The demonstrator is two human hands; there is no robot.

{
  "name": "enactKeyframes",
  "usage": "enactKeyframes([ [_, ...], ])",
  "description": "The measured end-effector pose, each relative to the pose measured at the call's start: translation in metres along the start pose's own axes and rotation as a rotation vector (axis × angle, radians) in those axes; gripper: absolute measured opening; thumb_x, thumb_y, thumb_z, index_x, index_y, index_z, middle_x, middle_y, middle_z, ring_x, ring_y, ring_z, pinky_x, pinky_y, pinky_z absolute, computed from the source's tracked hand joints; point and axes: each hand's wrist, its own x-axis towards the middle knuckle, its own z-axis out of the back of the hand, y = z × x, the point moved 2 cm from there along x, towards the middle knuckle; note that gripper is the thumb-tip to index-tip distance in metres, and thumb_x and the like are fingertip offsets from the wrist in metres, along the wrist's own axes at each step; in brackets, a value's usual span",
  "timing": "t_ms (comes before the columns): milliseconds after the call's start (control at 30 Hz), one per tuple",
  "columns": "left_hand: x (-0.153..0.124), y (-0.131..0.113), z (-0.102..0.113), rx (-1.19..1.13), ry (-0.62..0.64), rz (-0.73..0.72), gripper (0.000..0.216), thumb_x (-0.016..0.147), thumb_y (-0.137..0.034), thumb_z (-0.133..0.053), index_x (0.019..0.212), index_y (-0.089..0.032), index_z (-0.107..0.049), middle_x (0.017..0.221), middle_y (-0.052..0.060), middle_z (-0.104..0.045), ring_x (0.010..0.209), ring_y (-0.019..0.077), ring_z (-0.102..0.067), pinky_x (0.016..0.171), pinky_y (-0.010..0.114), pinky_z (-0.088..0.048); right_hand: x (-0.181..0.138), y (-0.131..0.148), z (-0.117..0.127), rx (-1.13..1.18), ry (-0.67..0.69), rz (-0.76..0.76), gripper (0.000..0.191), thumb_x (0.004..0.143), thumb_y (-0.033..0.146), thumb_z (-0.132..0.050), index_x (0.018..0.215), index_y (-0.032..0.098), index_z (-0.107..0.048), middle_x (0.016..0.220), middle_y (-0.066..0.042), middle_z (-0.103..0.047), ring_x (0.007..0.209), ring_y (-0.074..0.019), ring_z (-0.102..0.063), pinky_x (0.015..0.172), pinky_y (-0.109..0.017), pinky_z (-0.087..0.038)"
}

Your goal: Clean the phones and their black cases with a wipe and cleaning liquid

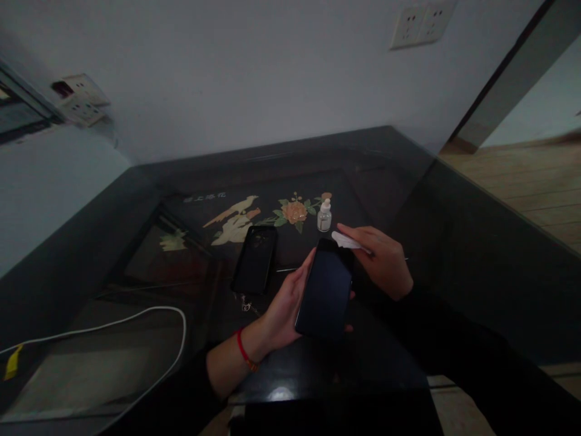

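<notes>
My left hand [284, 306] grips a dark smartphone [325, 293], screen up, above the front of a black glass-topped table [408, 206]. A red cord circles that wrist. My right hand [381, 259] is closed on a small white wipe [347, 241], held at the phone's top right corner. A black phone case [255, 259] lies flat on the table just left of the phone. A small clear pump bottle [324, 215] stands behind the hands.
A white cable [177, 321] loops across the table's left part. The tabletop shows a bird and flower inlay [254, 215]. Wall sockets [422, 23] sit on the wall behind. Wooden floor [535, 181] lies to the right.
</notes>
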Motion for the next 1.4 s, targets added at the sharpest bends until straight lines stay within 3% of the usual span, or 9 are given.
enactKeyframes([
  [133, 0.000, 0.005, -0.001, 0.025, -0.007, 0.043, 0.051, 0.093, -0.049, -0.040, 0.142, -0.050, -0.028, 0.143, 0.004, -0.046, 0.118, 0.0384, -0.055, 0.088, 0.068, -0.041, 0.000, 0.009, -0.004, -0.020, 0.101, 0.112, 0.040, 0.091, 0.011, -0.043, 0.121, 0.027, -0.064, 0.124, -0.002, -0.066, 0.112, -0.0193, -0.063, 0.096, -0.040, -0.049],
  [267, 0.000, 0.007, 0.001, 0.020, -0.017, 0.084, 0.054, 0.092, -0.050, -0.040, 0.144, -0.039, -0.031, 0.134, 0.008, -0.054, 0.118, 0.0379, -0.054, 0.089, 0.064, -0.043, 0.000, 0.019, -0.008, 0.031, 0.262, 0.285, 0.042, 0.092, 0.011, -0.040, 0.124, 0.028, -0.061, 0.131, 0.000, -0.060, 0.123, -0.0168, -0.056, 0.106, -0.040, -0.044],
  [467, 0.000, 0.006, 0.003, -0.012, 0.019, 0.061, 0.049, 0.094, -0.048, -0.036, 0.143, -0.049, -0.027, 0.145, 0.003, -0.044, 0.116, 0.0379, -0.055, 0.088, 0.065, -0.042, 0.001, 0.007, -0.005, -0.018, 0.096, 0.125, 0.045, 0.092, 0.006, -0.037, 0.128, 0.022, -0.057, 0.132, -0.007, -0.060, 0.124, -0.0166, -0.055, 0.104, -0.041, -0.047],
  [667, 0.004, 0.008, 0.009, -0.022, -0.078, 0.032, 0.053, 0.093, -0.047, -0.038, 0.143, -0.027, -0.037, 0.119, 0.009, -0.062, 0.105, 0.0293, -0.060, 0.096, 0.055, -0.041, -0.005, 0.025, -0.017, -0.020, 0.245, 0.505, 0.041, 0.094, 0.007, -0.039, 0.130, 0.019, -0.054, 0.132, -0.006, -0.060, 0.129, -0.0178, -0.050, 0.111, -0.048, -0.038],
  [867, 0.002, 0.004, 0.002, -0.046, 0.030, 0.043, 0.049, 0.095, -0.053, -0.028, 0.144, -0.047, -0.026, 0.144, 0.004, -0.046, 0.113, 0.0322, -0.058, 0.094, 0.063, -0.037, 0.000, 0.005, -0.012, -0.106, 0.090, 0.213, 0.050, 0.091, 0.002, -0.035, 0.138, 0.017, -0.044, 0.134, -0.013, -0.058, 0.128, -0.0183, -0.051, 0.108, -0.048, -0.042],
  [1000, 0.003, 0.003, 0.003, -0.067, -0.015, 0.022, 0.055, 0.095, -0.053, -0.029, 0.147, -0.035, -0.026, 0.138, 0.008, -0.051, 0.119, 0.0306, -0.054, 0.100, 0.057, -0.035, -0.006, 0.022, -0.020, -0.049, 0.196, 0.365, 0.051, 0.093, 0.004, -0.035, 0.142, 0.015, -0.036, 0.135, -0.013, -0.057, 0.130, -0.0177, -0.048, 0.112, -0.049, -0.036],
  [1100, 0.004, 0.002, 0.004, -0.069, -0.070, -0.002, 0.060, 0.094, -0.054, -0.029, 0.148, -0.029, -0.026, 0.135, 0.012, -0.054, 0.120, 0.0317, -0.053, 0.101, 0.055, -0.035, -0.009, 0.032, -0.021, -0.029, 0.251, 0.483, 0.046, 0.094, 0.006, -0.037, 0.139, 0.016, -0.041, 0.134, -0.010, -0.058, 0.134, -0.0176, -0.044, 0.115, -0.052, -0.029],
  [1300, 0.002, 0.000, 0.001, -0.064, 0.006, -0.012, 0.055, 0.093, -0.057, -0.028, 0.147, -0.047, -0.018, 0.144, 0.008, -0.046, 0.121, 0.0399, -0.051, 0.092, 0.070, -0.033, 0.001, 0.008, -0.008, -0.131, 0.078, 0.258, 0.040, 0.094, 0.003, -0.036, 0.127, 0.017, -0.054, 0.129, -0.013, -0.062, 0.128, -0.0208, -0.051, 0.108, -0.055, -0.039],
  [1400, 0.003, -0.001, 0.003, -0.074, -0.038, -0.017, 0.055, 0.094, -0.057, -0.027, 0.147, -0.045, -0.021, 0.145, 0.007, -0.044, 0.122, 0.0385, -0.051, 0.094, 0.069, -0.033, -0.002, 0.015, -0.011, -0.074, 0.138, 0.363, 0.040, 0.094, 0.005, -0.038, 0.128, 0.017, -0.054, 0.128, -0.011, -0.063, 0.128, -0.0192, -0.051, 0.107, -0.049, -0.043],
])
